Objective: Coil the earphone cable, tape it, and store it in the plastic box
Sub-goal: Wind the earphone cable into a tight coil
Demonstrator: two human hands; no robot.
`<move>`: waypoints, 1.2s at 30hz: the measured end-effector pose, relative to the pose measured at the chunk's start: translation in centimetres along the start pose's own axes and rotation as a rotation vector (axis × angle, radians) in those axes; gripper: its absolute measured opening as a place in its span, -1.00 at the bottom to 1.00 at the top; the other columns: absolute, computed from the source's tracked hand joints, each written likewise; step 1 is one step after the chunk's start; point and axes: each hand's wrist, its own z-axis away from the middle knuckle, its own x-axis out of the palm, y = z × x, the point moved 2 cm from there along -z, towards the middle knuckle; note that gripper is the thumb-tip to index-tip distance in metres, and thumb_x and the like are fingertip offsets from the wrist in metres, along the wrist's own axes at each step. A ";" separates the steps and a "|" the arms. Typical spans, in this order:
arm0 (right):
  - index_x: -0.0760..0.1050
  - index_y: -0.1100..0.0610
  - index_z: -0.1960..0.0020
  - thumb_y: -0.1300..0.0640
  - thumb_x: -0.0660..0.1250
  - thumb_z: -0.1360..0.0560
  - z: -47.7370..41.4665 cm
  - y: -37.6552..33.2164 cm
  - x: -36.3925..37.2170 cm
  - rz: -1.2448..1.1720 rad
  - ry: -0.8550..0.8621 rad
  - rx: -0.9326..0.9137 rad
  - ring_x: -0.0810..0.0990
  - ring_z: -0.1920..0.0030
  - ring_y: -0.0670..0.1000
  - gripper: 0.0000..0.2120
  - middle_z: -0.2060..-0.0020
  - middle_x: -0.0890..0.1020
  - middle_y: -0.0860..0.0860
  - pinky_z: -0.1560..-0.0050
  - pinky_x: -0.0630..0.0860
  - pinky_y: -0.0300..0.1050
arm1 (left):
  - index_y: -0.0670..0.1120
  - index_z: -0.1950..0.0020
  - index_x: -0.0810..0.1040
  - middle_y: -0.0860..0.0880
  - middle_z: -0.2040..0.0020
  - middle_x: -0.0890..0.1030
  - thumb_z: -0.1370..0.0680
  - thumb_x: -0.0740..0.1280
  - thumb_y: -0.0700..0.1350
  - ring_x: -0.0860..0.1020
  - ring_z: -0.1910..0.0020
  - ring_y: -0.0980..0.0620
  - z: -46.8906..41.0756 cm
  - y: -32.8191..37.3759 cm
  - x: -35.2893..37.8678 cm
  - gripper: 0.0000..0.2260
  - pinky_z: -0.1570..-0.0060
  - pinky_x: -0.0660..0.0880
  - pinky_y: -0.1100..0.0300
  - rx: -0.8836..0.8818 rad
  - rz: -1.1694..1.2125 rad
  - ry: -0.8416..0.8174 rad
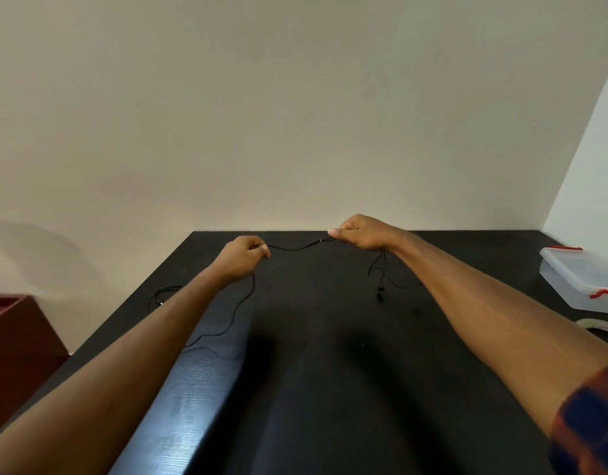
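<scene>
Holding a black earphone cable [295, 248] over a table [330, 371].
Pinched by left hand [242, 257] and right hand [361, 233], its sagging span runs nine to three o'clock.

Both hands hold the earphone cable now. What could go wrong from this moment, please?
1. The cable trails loose from the left hand under the forearm, toward the edge of the table; it may snag or slip off during coiling.
2. The earbuds hang in separate strands below the right hand and may tangle.
3. The plastic box seems to have its lid on, so one hand must let go to open it.
</scene>
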 end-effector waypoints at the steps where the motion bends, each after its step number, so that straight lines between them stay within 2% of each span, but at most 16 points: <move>1: 0.11 -0.02 0.38 -0.15 0.24 -0.66 0.1 -0.3 0.0 0.000 -0.006 -0.018 0.12 0.52 -0.07 -0.47 0.49 0.15 -0.07 0.44 0.30 -0.48 | 0.01 -0.07 0.62 0.06 0.08 0.61 -0.64 0.25 -0.10 0.55 0.07 0.05 0.1 0.4 0.4 -0.85 0.05 0.46 0.16 0.001 -0.027 -0.011; 3: 0.12 -0.01 0.38 -0.14 0.23 -0.67 0.1 -0.7 0.2 0.004 -0.030 -0.035 0.12 0.51 -0.07 -0.48 0.49 0.16 -0.07 0.45 0.28 -0.47 | 0.00 -0.33 0.54 0.01 -0.17 0.60 -0.59 0.29 -0.13 0.55 -0.15 0.02 0.4 1.5 1.1 -0.69 -0.20 0.47 0.07 0.031 -0.126 -0.042; 5: 0.17 0.00 0.38 -0.15 0.22 -0.67 0.0 -1.0 0.5 0.007 -0.046 -0.028 0.14 0.49 -0.06 -0.49 0.49 0.20 -0.07 0.42 0.26 -0.32 | 0.02 -0.44 0.45 -0.01 -0.30 0.56 -0.52 0.34 -0.13 0.52 -0.28 0.00 0.5 3.0 2.0 -0.53 -0.33 0.44 -0.06 0.090 -0.175 -0.043; 8: 0.24 0.01 0.38 -0.14 0.21 -0.67 -0.2 -1.5 0.9 -0.014 -0.064 -0.040 0.16 0.51 -0.09 -0.51 0.51 0.25 -0.09 0.43 0.20 -0.23 | -0.01 -0.47 0.42 -0.01 -0.30 0.56 -0.55 0.37 -0.09 0.51 -0.30 0.02 0.3 5.5 3.7 -0.53 -0.27 0.43 0.13 0.168 -0.100 -0.112; 10: 0.29 0.02 0.38 -0.13 0.20 -0.67 -0.2 -1.9 1.1 -0.013 -0.079 -0.063 0.16 0.51 -0.10 -0.51 0.51 0.26 -0.09 0.44 0.18 -0.24 | -0.04 -0.39 0.50 -0.02 -0.17 0.62 -0.61 0.33 -0.05 0.58 -0.15 0.03 0.1 6.8 4.7 -0.65 -0.12 0.47 0.18 0.193 -0.070 -0.136; 12: 0.37 -0.02 0.43 -0.12 0.21 -0.67 -0.1 -2.0 1.2 -0.027 -0.085 -0.070 0.16 0.50 -0.09 -0.49 0.51 0.27 -0.08 0.44 0.16 -0.23 | -0.07 -0.18 0.60 -0.04 0.05 0.68 -0.65 0.28 -0.05 0.60 0.15 0.08 -0.1 7.5 5.3 -0.82 0.14 0.47 0.18 0.214 -0.029 -0.106; 14: 0.49 -0.05 0.47 -0.13 0.22 -0.67 0.1 -1.8 1.1 -0.069 -0.081 -0.062 0.16 0.50 -0.09 -0.46 0.53 0.30 -0.12 0.44 0.17 -0.23 | -0.09 -0.03 0.64 -0.05 0.18 0.68 -0.67 0.25 -0.07 0.51 0.38 0.20 -0.5 7.4 5.4 -0.81 0.29 0.42 0.21 0.208 0.039 -0.060; 15: 0.54 -0.06 0.45 -0.13 0.22 -0.67 0.2 -1.7 1.0 -0.082 -0.079 -0.056 0.17 0.51 -0.09 -0.48 0.53 0.31 -0.12 0.44 0.18 -0.24 | -0.09 0.00 0.65 -0.06 0.21 0.68 -0.67 0.25 -0.07 0.48 0.43 0.23 -0.5 7.3 5.4 -0.79 0.33 0.41 0.25 0.201 0.060 -0.053; 17: 0.58 0.00 0.34 -0.16 0.24 -0.65 0.4 -1.5 0.9 -0.069 -0.087 -0.033 0.19 0.52 -0.10 -0.54 0.52 0.33 -0.10 0.45 0.20 -0.25 | -0.06 0.02 0.67 -0.08 0.21 0.69 -0.67 0.26 -0.06 0.52 0.39 0.17 -0.5 7.1 5.3 -0.79 0.33 0.44 0.26 0.199 0.058 -0.071; 20: 0.36 0.02 0.41 -0.22 0.25 -0.62 0.7 -1.0 0.6 -0.005 -0.106 0.022 0.18 0.51 -0.06 -0.49 0.53 0.29 -0.08 0.42 0.20 -0.20 | 0.01 0.06 0.65 -0.06 0.19 0.69 -0.66 0.28 -0.04 0.61 0.23 0.03 -0.5 6.6 5.0 -0.82 0.19 0.50 0.17 0.214 -0.008 -0.092; 22: 0.30 0.01 0.41 -0.23 0.25 -0.62 1.0 -0.3 0.2 0.005 -0.123 0.066 0.17 0.49 -0.05 -0.48 0.51 0.28 -0.07 0.39 0.19 -0.14 | 0.05 0.09 0.64 -0.03 0.20 0.68 -0.66 0.29 -0.02 0.59 0.24 0.05 -0.6 6.3 4.8 -0.82 0.18 0.50 0.17 0.211 -0.024 -0.108; 25: 0.25 0.00 0.41 -0.25 0.25 -0.62 1.4 0.5 -0.4 0.024 -0.153 0.100 0.15 0.49 -0.05 -0.48 0.50 0.27 -0.06 0.42 0.19 -0.17 | 0.07 0.10 0.64 0.00 0.22 0.67 -0.65 0.29 -0.02 0.57 0.27 0.12 -0.7 5.9 4.5 -0.82 0.23 0.46 0.24 0.216 -0.079 -0.106; 30: 0.20 -0.03 0.41 -0.26 0.24 -0.61 2.2 3.3 -1.8 0.004 -0.124 0.161 0.13 0.49 -0.05 -0.47 0.50 0.24 -0.08 0.40 0.15 -0.14 | 0.04 0.08 0.64 0.00 0.20 0.66 -0.66 0.29 -0.03 0.51 0.34 0.17 -0.9 4.4 3.2 -0.82 0.27 0.43 0.26 0.169 -0.109 -0.082; 33: 0.19 -0.03 0.41 -0.28 0.24 -0.60 2.8 5.1 -2.3 0.019 -0.092 0.196 0.13 0.49 -0.06 -0.46 0.51 0.24 -0.09 0.38 0.18 -0.13 | 0.02 0.08 0.63 -0.02 0.18 0.66 -0.66 0.28 -0.04 0.60 0.20 0.06 -0.7 3.5 2.9 -0.82 0.09 0.53 0.14 0.150 -0.133 -0.100; 36: 0.20 -0.03 0.41 -0.30 0.24 -0.60 3.3 6.5 -2.4 0.010 -0.059 0.208 0.15 0.51 -0.07 -0.46 0.52 0.25 -0.10 0.43 0.26 -0.24 | 0.05 0.11 0.62 -0.07 0.15 0.67 -0.66 0.28 -0.04 0.64 0.08 -0.09 -0.3 3.2 2.9 -0.81 -0.05 0.56 -0.01 0.143 -0.143 -0.119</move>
